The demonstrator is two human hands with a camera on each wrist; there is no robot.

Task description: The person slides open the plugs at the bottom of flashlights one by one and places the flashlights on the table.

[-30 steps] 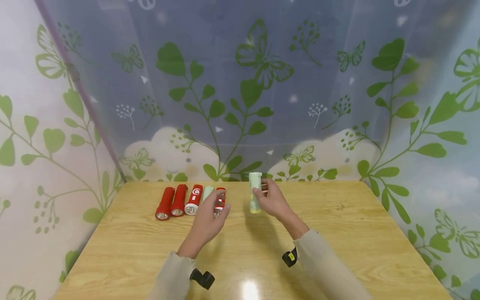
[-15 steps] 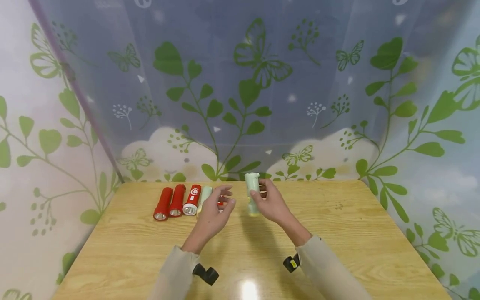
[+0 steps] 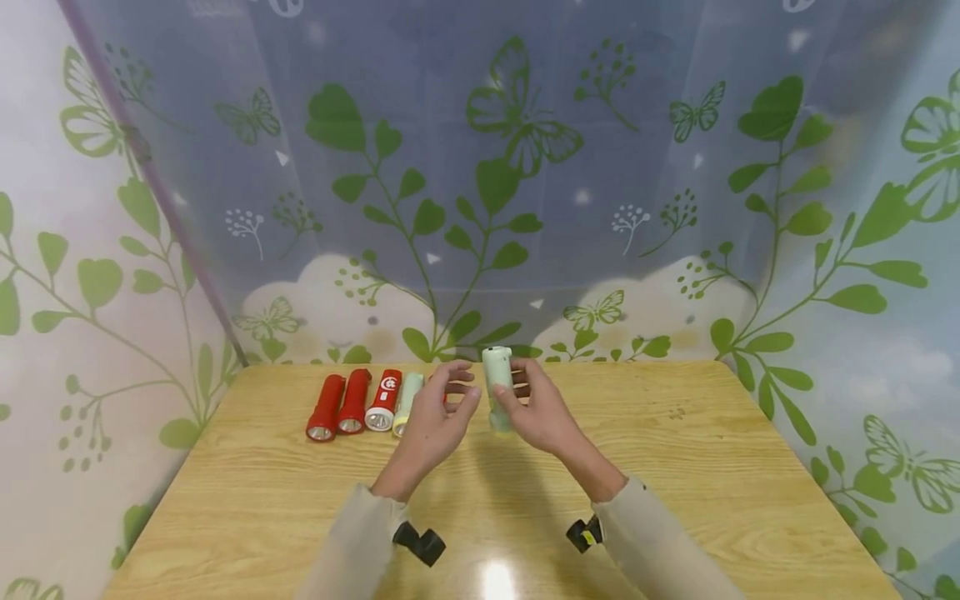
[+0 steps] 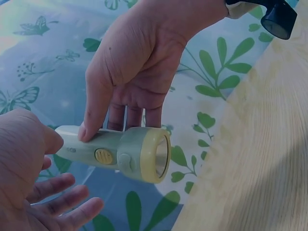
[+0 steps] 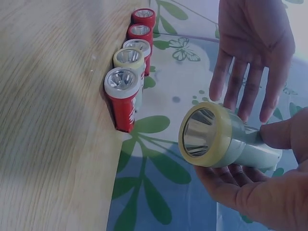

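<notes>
My right hand (image 3: 543,408) grips a pale green flashlight (image 3: 495,371), thumb on one side and fingers on the other. In the left wrist view its yellow lens ring (image 4: 148,155) and ribbed yellow switch (image 4: 103,156) show. The flashlight is held up above the table, its lens end toward me. Just left of it is my left hand (image 3: 435,421), fingers relaxed and spread, holding nothing. Behind that hand, a red flashlight with a white head (image 5: 124,108) is mostly hidden in the head view.
A row of flashlights lies at the back left of the wooden table (image 3: 285,517): two red ones (image 3: 326,408), a red and white one (image 3: 384,400) and a pale green one (image 3: 408,400). A patterned curtain (image 3: 637,208) stands behind the table.
My left hand has moved right, closer to the held flashlight, and now covers most of the last flashlight in the row. My right hand has brought the pale green flashlight slightly left.
</notes>
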